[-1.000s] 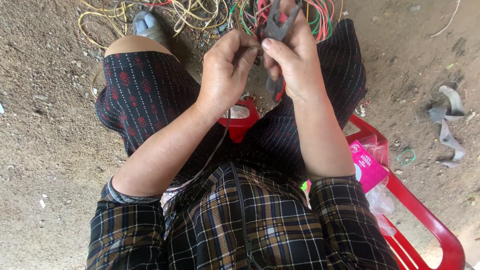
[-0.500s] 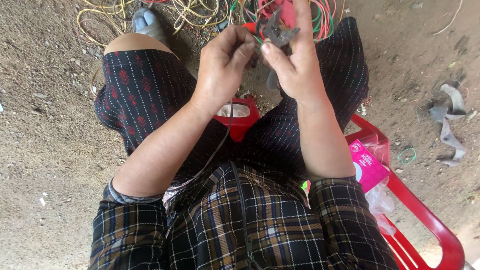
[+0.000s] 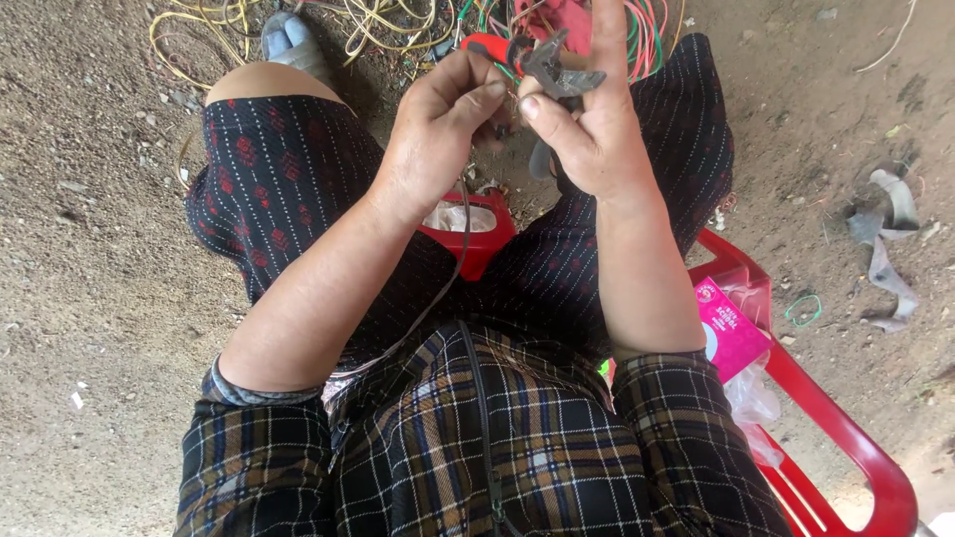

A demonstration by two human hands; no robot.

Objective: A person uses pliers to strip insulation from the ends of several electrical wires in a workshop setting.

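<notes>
My right hand (image 3: 589, 127) grips a pair of grey metal pliers with red handles (image 3: 545, 62), jaws pointing right above my lap. My left hand (image 3: 438, 129) is pinched closed just left of the pliers, fingertips at a thin wire end that I can barely make out. A thin dark wire (image 3: 438, 288) trails from that hand down across my dark patterned skirt (image 3: 288, 179). A tangle of coloured wires (image 3: 398, 20) lies on the ground beyond my knees.
I sit on a red plastic stool (image 3: 836, 428); its red front edge (image 3: 476, 231) shows between my thighs. A pink packet (image 3: 728, 324) and clear plastic bag lie on the stool at right. Grey strips (image 3: 885, 249) lie on the dirt. A sandalled foot (image 3: 288, 38) shows upper left.
Both hands shifted slightly; the pliers turned in my right hand, jaws now pointing right, and my left fingers closed tighter near them.
</notes>
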